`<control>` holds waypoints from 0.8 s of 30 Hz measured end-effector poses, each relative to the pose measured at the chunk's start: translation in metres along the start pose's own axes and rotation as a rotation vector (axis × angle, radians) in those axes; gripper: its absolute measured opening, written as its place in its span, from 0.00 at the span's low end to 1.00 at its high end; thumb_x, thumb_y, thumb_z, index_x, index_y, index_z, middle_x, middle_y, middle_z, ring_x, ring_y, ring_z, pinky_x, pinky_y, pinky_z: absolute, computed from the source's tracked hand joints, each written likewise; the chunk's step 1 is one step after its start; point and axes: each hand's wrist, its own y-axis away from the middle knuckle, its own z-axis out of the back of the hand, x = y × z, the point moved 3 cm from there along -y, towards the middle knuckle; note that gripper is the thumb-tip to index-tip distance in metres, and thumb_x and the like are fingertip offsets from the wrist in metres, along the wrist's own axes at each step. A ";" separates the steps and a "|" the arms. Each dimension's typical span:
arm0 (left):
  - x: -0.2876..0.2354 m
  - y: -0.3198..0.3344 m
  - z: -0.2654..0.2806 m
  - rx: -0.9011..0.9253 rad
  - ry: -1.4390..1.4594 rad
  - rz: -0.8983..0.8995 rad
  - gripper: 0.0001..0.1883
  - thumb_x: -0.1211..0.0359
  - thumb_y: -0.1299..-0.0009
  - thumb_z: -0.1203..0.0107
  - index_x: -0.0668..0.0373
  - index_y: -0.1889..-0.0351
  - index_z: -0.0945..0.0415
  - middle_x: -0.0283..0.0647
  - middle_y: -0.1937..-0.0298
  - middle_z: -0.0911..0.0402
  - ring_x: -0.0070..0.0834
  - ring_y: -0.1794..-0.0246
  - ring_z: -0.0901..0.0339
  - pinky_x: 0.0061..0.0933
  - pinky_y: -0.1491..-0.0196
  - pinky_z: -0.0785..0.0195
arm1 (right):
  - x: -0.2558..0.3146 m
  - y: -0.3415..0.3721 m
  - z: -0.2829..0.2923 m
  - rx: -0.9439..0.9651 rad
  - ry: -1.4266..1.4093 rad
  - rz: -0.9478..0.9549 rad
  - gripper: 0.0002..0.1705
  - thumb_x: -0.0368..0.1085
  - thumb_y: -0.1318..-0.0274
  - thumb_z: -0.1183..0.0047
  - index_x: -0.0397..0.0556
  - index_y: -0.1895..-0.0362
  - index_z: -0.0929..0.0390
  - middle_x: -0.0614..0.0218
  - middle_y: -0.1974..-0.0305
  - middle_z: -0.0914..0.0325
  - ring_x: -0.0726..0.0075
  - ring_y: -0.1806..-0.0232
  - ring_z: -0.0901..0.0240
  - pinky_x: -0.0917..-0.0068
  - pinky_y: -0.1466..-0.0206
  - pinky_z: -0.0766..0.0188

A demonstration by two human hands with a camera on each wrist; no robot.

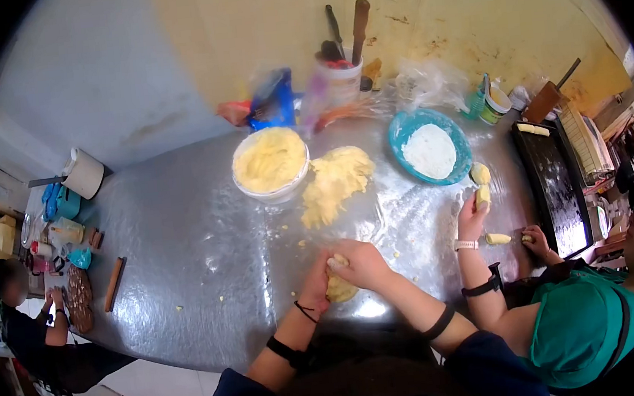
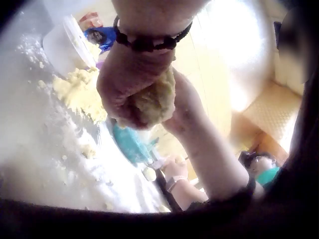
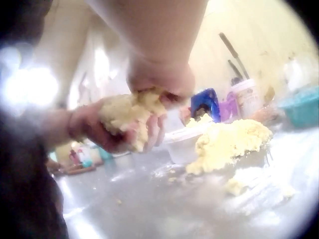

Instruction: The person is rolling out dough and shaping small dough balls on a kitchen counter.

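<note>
A lump of pale yellow dough is between my two hands, raised over the metal table in the right wrist view. My left hand cups it from below, fingers curled round its side. From above, my right hand grips the upper end of the same lump, its fingertips partly hidden. In the left wrist view the dough bulges out beside the left fingers. Just beyond my hands lies a crumbly dough heap, beside a white tub filled with more dough.
A teal basin of white flour stands at the back right. On my right, a person in a green cap handles small dough rolls near a black tray. Another person works at far left, near a rolling pin.
</note>
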 end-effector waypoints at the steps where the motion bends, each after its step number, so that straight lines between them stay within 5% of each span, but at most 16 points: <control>1: 0.001 -0.001 0.001 0.022 0.020 0.016 0.25 0.47 0.23 0.60 0.56 0.43 0.28 0.39 0.49 0.20 0.32 0.50 0.21 0.36 0.48 0.26 | -0.009 -0.004 -0.003 0.000 -0.109 -0.089 0.13 0.42 0.47 0.42 0.47 0.62 0.20 0.58 0.65 0.21 0.52 0.62 0.23 0.65 0.59 0.27; 6: 0.002 -0.013 0.022 0.125 0.188 0.143 0.21 0.51 0.24 0.57 0.55 0.45 0.26 0.39 0.53 0.18 0.35 0.54 0.19 0.42 0.50 0.24 | -0.018 -0.023 0.013 -0.123 -0.546 -0.303 0.14 0.42 0.38 0.48 0.43 0.66 0.19 0.63 0.69 0.19 0.71 0.65 0.26 0.68 0.58 0.29; 8: -0.001 -0.014 0.025 0.121 0.195 0.163 0.19 0.52 0.26 0.53 0.55 0.47 0.25 0.39 0.53 0.18 0.33 0.55 0.19 0.38 0.50 0.24 | -0.031 -0.031 0.027 -0.230 -0.739 -0.225 0.19 0.47 0.33 0.55 0.44 0.59 0.21 0.65 0.65 0.21 0.72 0.61 0.25 0.72 0.56 0.29; 12: -0.006 -0.006 0.032 0.093 0.319 0.137 0.17 0.54 0.26 0.54 0.52 0.50 0.24 0.38 0.54 0.18 0.38 0.56 0.19 0.49 0.51 0.25 | -0.051 -0.052 0.052 -0.458 -1.104 -0.112 0.31 0.55 0.29 0.68 0.42 0.40 0.32 0.60 0.46 0.26 0.64 0.44 0.29 0.71 0.42 0.33; 14: -0.010 -0.003 0.033 0.058 0.323 0.099 0.15 0.55 0.26 0.56 0.51 0.53 0.24 0.39 0.56 0.18 0.40 0.58 0.19 0.53 0.53 0.26 | -0.114 -0.070 0.022 -0.377 -0.788 -0.259 0.33 0.54 0.28 0.68 0.43 0.33 0.40 0.58 0.38 0.32 0.59 0.38 0.34 0.69 0.37 0.36; 17: -0.014 -0.002 0.038 0.078 0.298 0.099 0.17 0.53 0.27 0.54 0.51 0.49 0.24 0.38 0.54 0.19 0.41 0.53 0.20 0.57 0.48 0.28 | -0.134 -0.064 0.001 -0.200 -0.195 -0.383 0.34 0.49 0.32 0.59 0.49 0.27 0.45 0.51 0.36 0.33 0.51 0.36 0.35 0.64 0.34 0.39; 19: -0.015 -0.006 0.045 0.074 0.358 0.069 0.18 0.52 0.25 0.57 0.52 0.48 0.26 0.39 0.51 0.20 0.41 0.49 0.22 0.59 0.46 0.30 | -0.086 -0.055 0.027 0.018 -0.086 -0.415 0.35 0.49 0.34 0.54 0.48 0.28 0.44 0.46 0.36 0.34 0.44 0.33 0.39 0.62 0.32 0.43; 20: -0.014 -0.005 0.049 0.065 0.390 0.057 0.19 0.52 0.25 0.58 0.52 0.47 0.26 0.40 0.49 0.20 0.41 0.47 0.23 0.60 0.45 0.31 | -0.074 -0.050 0.028 0.020 -0.352 -0.444 0.34 0.43 0.37 0.51 0.51 0.29 0.43 0.47 0.36 0.33 0.45 0.33 0.40 0.60 0.32 0.43; 24: -0.030 0.002 0.009 0.005 0.338 -0.019 0.24 0.51 0.22 0.65 0.54 0.36 0.34 0.41 0.37 0.28 0.43 0.37 0.31 0.53 0.36 0.38 | -0.036 -0.025 -0.003 -0.080 -0.384 -0.160 0.33 0.39 0.36 0.53 0.47 0.29 0.43 0.48 0.35 0.36 0.45 0.33 0.40 0.59 0.31 0.44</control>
